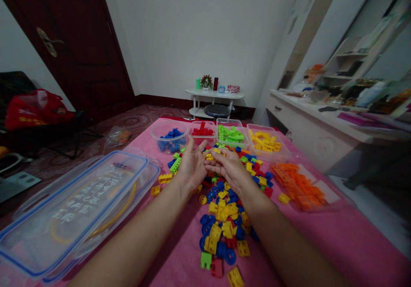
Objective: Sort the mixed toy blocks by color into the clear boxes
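Note:
A loose heap of coloured plastic blocks lies on the pink cloth in front of me. Both hands reach over its far end. My left hand is held edge-up with fingers stretched forward and together, next to a green block. My right hand lies palm-down on the pile, its fingertips pinching a small yellow block that touches the left hand. Behind the hands stand clear tubs of sorted blocks: blue, red, green, yellow.
Orange blocks fill a tray at the right. Stacked clear box lids with blue rims lie at the left. A white dresser, a small white side table and a dark door stand beyond.

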`<action>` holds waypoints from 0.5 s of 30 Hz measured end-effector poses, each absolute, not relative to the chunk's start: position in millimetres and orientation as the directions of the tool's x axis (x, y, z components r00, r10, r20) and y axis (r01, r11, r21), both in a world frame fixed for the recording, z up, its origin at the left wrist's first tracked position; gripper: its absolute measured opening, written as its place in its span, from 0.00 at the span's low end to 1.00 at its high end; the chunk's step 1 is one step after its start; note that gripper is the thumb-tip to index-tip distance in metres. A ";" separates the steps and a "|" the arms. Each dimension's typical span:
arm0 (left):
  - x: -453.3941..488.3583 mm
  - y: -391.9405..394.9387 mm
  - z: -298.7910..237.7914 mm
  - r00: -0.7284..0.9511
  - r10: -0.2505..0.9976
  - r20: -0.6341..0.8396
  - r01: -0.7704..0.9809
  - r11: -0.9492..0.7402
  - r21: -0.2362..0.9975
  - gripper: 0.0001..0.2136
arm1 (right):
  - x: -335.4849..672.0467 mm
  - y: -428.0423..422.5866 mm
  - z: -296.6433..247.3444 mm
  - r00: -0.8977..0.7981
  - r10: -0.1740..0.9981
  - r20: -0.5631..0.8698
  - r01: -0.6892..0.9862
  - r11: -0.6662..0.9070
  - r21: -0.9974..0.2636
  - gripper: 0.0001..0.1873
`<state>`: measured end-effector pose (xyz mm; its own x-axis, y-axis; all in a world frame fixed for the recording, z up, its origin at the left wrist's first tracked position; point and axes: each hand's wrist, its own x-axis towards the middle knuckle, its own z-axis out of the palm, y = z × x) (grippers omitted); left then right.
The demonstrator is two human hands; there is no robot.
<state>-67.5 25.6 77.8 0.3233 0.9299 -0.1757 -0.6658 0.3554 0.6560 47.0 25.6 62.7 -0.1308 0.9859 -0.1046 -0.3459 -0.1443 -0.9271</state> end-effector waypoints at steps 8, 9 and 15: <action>-57.7 19.0 76.4 0.282 0.959 -0.036 -0.418 0.156 0.895 0.38 | 50.4 32.5 51.6 -0.071 0.993 -0.091 -0.360 -0.111 -0.926 0.12; -57.6 19.2 75.1 0.278 0.960 -0.018 -0.406 0.134 0.904 0.37 | 53.3 34.7 51.3 -0.065 0.995 -0.078 -0.381 -0.097 -0.920 0.12; -62.7 25.4 63.7 0.133 0.990 0.040 -0.215 -0.010 0.977 0.25 | 108.5 64.4 55.9 0.188 0.982 0.031 -0.382 0.102 -0.918 0.10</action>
